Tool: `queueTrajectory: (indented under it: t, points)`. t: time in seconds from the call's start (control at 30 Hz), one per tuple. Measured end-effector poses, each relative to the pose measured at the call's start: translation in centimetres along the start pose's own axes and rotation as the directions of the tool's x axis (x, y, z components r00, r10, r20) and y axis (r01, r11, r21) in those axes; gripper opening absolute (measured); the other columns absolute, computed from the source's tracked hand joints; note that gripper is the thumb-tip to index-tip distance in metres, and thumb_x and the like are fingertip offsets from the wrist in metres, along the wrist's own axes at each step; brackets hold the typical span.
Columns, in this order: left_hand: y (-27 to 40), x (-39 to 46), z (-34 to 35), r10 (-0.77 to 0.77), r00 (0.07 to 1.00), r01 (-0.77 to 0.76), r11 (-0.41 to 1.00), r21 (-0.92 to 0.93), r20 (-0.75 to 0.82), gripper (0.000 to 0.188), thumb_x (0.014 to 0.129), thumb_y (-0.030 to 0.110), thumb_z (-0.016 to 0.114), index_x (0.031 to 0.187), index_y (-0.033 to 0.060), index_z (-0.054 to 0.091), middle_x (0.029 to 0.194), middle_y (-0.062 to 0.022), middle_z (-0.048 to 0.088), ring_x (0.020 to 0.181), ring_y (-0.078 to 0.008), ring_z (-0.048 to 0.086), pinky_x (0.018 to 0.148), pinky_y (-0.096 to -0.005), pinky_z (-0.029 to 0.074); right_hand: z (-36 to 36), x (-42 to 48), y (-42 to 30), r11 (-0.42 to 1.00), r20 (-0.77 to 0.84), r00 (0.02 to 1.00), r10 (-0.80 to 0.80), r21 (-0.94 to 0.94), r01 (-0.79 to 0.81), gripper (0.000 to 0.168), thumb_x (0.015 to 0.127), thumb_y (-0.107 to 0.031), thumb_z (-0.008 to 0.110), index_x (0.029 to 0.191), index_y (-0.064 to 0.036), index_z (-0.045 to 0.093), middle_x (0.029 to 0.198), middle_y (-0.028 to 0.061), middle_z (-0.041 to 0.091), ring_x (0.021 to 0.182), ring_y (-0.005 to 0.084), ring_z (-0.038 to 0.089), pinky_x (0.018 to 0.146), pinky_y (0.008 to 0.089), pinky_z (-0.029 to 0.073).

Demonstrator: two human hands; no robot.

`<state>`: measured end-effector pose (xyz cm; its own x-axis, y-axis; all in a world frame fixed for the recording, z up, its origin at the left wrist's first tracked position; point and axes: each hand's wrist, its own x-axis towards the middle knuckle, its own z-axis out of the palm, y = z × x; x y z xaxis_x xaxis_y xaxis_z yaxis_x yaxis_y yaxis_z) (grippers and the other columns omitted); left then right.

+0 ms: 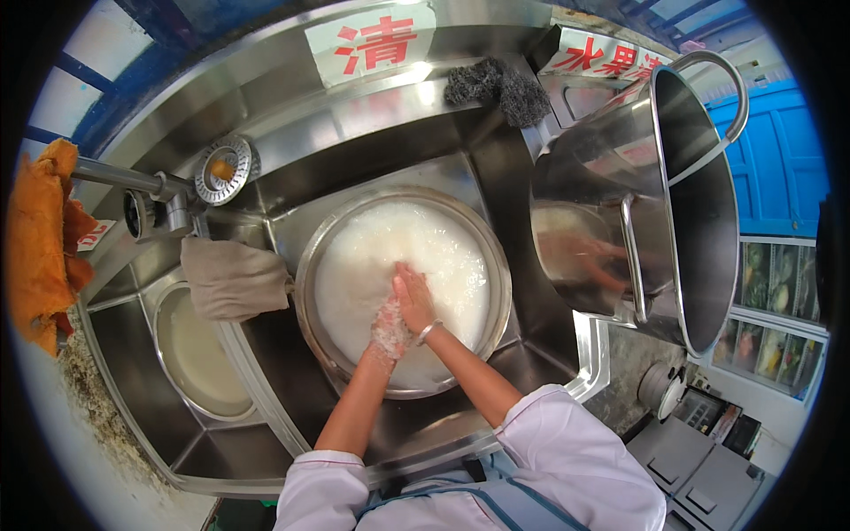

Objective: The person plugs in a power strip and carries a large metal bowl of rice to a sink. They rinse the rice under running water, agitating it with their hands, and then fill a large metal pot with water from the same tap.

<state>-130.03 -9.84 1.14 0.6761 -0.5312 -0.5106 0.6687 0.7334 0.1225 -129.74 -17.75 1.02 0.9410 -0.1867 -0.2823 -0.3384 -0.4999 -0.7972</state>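
Observation:
A large round metal basin sits in the right compartment of a stainless steel sink and holds milky white water. Over its middle, my left hand and my right hand are pressed together, palms facing, at or just above the water. Wet white grains, like rice, cling to the fingers and wrist of my left hand. A light bracelet circles my right wrist. Whether anything lies between the palms is hidden.
A smaller basin of cloudy liquid stands in the left compartment. A beige cloth hangs over the divider. Steel wool lies on the back ledge, near a sink strainer. A big steel pot leans at the right. An orange cloth hangs far left.

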Motion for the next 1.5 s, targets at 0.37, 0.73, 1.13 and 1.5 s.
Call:
queueTrajectory:
  t: [0.37,0.73,1.13,1.5]
  points:
    - [3.4,-1.2,-8.1,0.281,0.952,-0.046,0.523,0.851,-0.121,0.056,0.084,0.040,0.036,0.125,0.0047,0.025,0.127,-0.0096,0.029,0.117,-0.0215,0.027,0.096,-0.0318,0.021,-3.8,4.5,3.0,0.974,-0.037,0.990,-0.133,-0.192,0.123,0.053,0.082,-0.040,0.034,0.122,-0.005,0.033,0.124,0.0187,0.033,0.116,0.0318,0.029,0.096,0.0383,0.021]
    - [5.9,3.1,-4.9,-0.010,0.916,0.161,0.925,0.345,-0.400,0.058,0.077,0.045,0.045,0.119,0.0058,0.037,0.121,-0.0096,0.037,0.115,-0.0222,0.029,0.095,-0.0354,0.023,-0.8,8.0,15.3,0.416,0.434,0.694,0.574,0.575,-0.704,0.050,0.080,-0.045,0.038,0.111,-0.006,0.044,0.106,0.0097,0.046,0.095,0.0205,0.044,0.081,0.0317,0.036]
    - [-1.2,1.6,-4.0,0.156,0.984,-0.155,0.988,-0.009,0.086,0.042,0.081,0.028,0.039,0.120,0.0117,0.034,0.119,-0.0059,0.039,0.112,-0.0182,0.035,0.093,-0.0294,0.029,0.5,0.8,0.9,0.988,-0.229,0.962,-0.149,0.007,0.155,0.022,0.078,-0.020,0.047,0.093,-0.005,0.056,0.098,0.0171,0.052,0.095,0.0337,0.045,0.084,0.0399,0.034]
    - [1.3,1.1,-2.6,0.221,0.975,-0.224,0.968,0.112,0.041,0.045,0.088,0.029,0.029,0.127,0.0067,0.021,0.129,-0.0053,0.027,0.119,-0.0178,0.024,0.100,-0.0318,0.015,1.6,-1.1,-2.3,0.943,0.026,0.945,-0.326,0.074,0.323,0.042,0.085,-0.026,0.033,0.122,-0.006,0.033,0.128,0.0153,0.028,0.121,0.0297,0.021,0.099,0.0416,0.009]
